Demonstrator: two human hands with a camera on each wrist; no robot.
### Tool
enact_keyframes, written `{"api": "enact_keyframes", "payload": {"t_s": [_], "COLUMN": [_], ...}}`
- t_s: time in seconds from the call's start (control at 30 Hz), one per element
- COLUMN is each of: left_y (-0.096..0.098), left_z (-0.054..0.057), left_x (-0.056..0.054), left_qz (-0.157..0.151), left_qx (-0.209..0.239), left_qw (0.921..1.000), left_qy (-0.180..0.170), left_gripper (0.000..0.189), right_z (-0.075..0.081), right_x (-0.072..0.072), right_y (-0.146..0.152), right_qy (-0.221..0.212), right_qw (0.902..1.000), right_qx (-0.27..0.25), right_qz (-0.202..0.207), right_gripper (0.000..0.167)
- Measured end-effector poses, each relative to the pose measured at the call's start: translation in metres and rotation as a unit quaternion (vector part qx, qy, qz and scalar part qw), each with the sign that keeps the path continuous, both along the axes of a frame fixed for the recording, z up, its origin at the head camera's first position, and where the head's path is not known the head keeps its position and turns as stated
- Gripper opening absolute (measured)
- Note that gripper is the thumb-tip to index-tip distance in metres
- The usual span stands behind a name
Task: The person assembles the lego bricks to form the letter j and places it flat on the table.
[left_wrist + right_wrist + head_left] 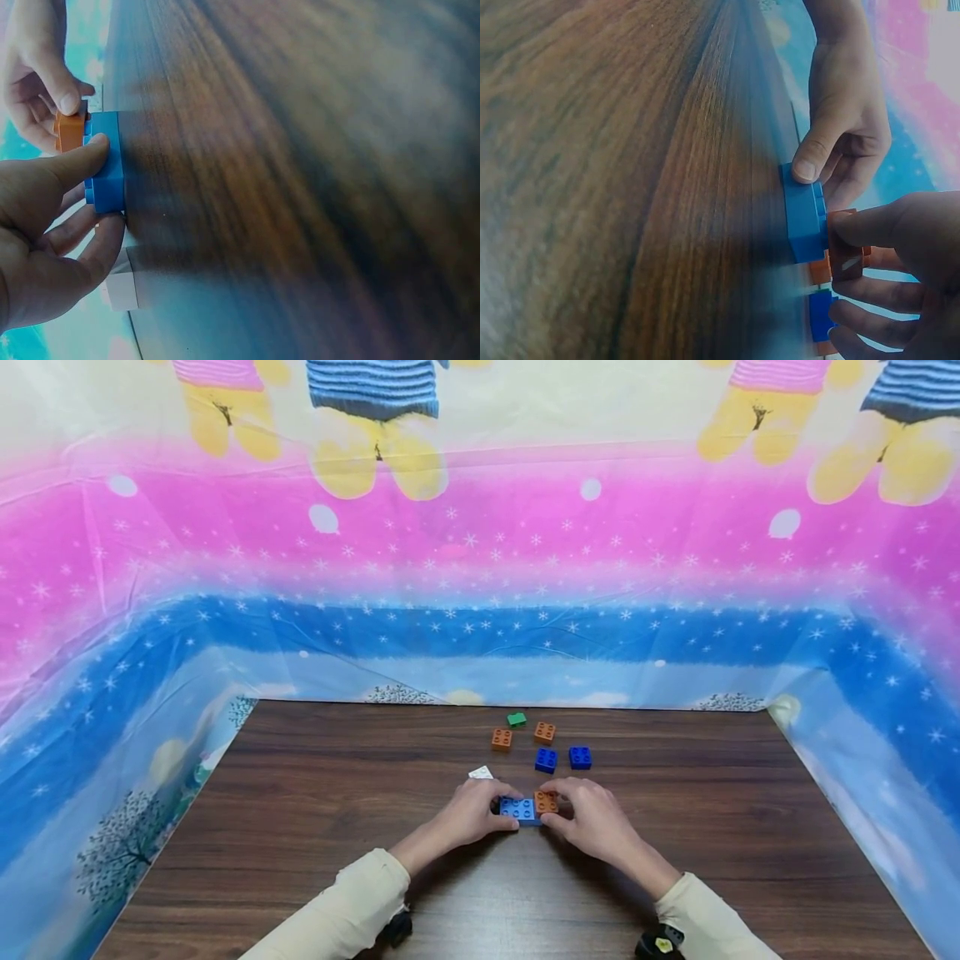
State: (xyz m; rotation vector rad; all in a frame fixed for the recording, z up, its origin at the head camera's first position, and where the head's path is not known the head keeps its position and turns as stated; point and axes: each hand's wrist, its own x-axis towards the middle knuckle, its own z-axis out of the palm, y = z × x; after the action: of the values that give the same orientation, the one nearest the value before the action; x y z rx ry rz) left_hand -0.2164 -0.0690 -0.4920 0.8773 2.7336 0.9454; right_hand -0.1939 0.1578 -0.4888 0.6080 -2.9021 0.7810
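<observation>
A long light blue toy brick (517, 809) lies on the table between the two hands. My left hand (474, 810) grips its left end, thumb on the near side and fingers behind. In my right hand (592, 817) an orange brick (546, 802) is pinched between thumb and fingers, over the right end of the blue brick. From the right wrist view, the orange brick (846, 244) sits right at the blue brick's studs (821, 202). A white brick (481, 772) lies just behind the left hand, partly covered by it.
Beyond the hands lie two dark blue bricks (546, 760), two more orange bricks (502, 740) and a small green brick (516, 719). The brown wooden table (337, 777) meets a patterned cloth (525, 635) at its back and sides.
</observation>
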Motion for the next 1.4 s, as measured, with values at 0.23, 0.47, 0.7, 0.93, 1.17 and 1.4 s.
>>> {"api": "enact_keyframes", "payload": {"t_s": [0.23,0.47,0.7,0.93,1.17,1.4], "left_y": [0.0000,0.0001,0.0006,0.0006,0.0011,0.0007], "left_z": [-0.0007,0.0003,0.0014,0.0001,0.0011,0.0017], "left_x": [0.0001,-0.0002,0.0004,0.0001,0.0013,0.0008], "left_qz": [-0.001,0.003,0.004,0.001,-0.001,0.002], "left_qx": [0.002,0.005,0.002,0.007,0.004,0.001], "left_qw": [1.0000,0.9999,1.0000,1.0000,1.0000,1.0000], "left_qy": [0.000,-0.008,-0.009,-0.007,-0.004,-0.007], "left_gripper": [0.035,0.036,0.035,0.035,0.035,0.036], "right_z": [-0.0005,-0.0026,-0.0023,-0.0019,-0.0016,-0.0024], "right_x": [-0.0009,-0.0030,-0.0045,-0.0045,-0.0047,-0.0063], "right_y": [0.0001,0.0001,-0.0002,-0.0005,-0.0005,0.0004], "right_qy": [0.008,0.010,0.010,0.009,0.009,-0.003], "right_qw": [0.9999,0.9997,0.9995,0.9993,0.9993,0.9998], "right_qx": [0.008,0.018,0.025,0.029,0.032,0.014], "right_qz": [0.013,0.014,0.017,0.020,0.016,0.015], "right_gripper": [0.033,0.034,0.035,0.037,0.036,0.034]}}
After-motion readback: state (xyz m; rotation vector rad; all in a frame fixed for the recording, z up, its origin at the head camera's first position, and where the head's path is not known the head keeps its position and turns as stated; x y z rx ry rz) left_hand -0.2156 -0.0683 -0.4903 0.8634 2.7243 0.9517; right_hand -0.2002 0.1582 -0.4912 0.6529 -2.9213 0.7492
